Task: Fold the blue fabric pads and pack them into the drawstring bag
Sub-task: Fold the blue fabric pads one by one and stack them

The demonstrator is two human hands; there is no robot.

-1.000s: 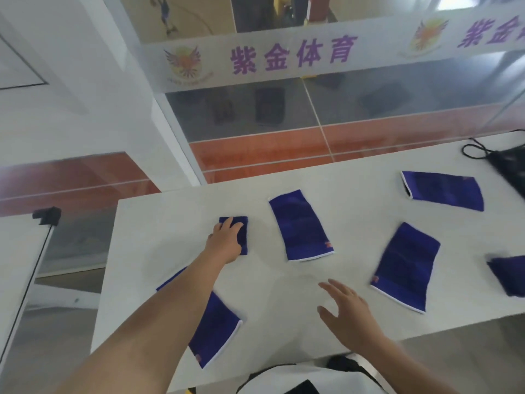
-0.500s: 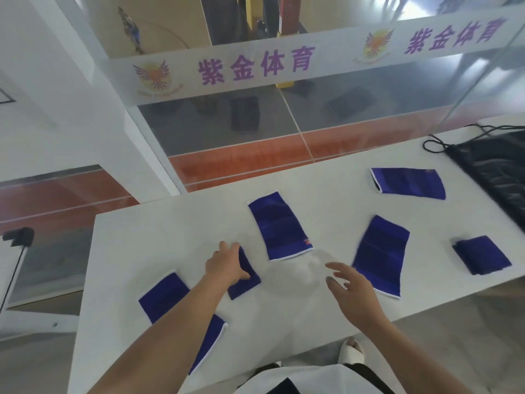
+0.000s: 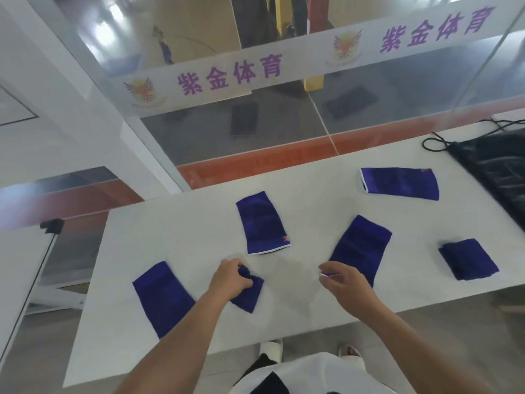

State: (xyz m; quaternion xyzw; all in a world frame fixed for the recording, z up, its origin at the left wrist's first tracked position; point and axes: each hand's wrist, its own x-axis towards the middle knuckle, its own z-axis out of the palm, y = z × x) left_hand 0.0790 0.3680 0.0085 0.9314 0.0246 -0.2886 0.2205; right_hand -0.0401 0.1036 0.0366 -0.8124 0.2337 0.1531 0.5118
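My left hand (image 3: 230,281) grips a small folded blue pad (image 3: 247,292) near the table's front. My right hand (image 3: 345,282) pinches the near corner of a flat blue pad (image 3: 360,247) beside it. Other flat pads lie at the front left (image 3: 160,295), in the middle (image 3: 262,223) and at the back right (image 3: 400,184). A folded pad (image 3: 468,263) rests at the right. The black drawstring bag (image 3: 497,169) lies flat at the far right, its cord (image 3: 437,143) looped on the table.
The white table (image 3: 199,211) ends close to my body; its left edge is near the front-left pad. A glass wall with a printed white band (image 3: 255,72) stands behind the table. A thin black stand (image 3: 51,226) is left of the table.
My left hand has pulled the folded pad toward the table's front edge and closed on it. My right hand has reached the near corner of the flat pad and pinched it. The view swung right.
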